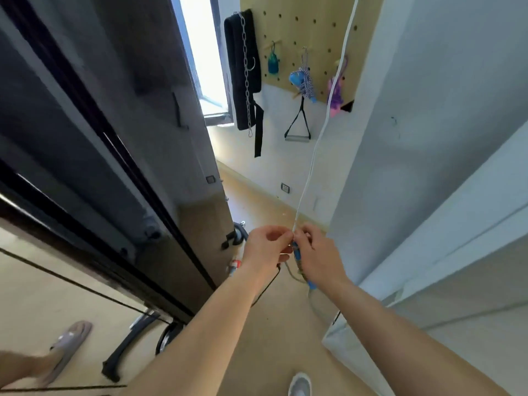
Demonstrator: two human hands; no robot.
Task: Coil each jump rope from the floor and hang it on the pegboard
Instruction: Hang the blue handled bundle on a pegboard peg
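The jump rope runs as a white line from the hands up toward the far pegboard. The right hand grips its blue handle, held roughly upright. The left hand pinches the cord just beside it.

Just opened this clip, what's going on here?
A person stands in a narrow passage with both hands on a jump rope. The right hand grips its blue handle; the left hand pinches the white cord, which runs up out of view. A teal rope, a blue rope and a pink rope already hang coiled on the pegboard ahead. This one is not yet hung.
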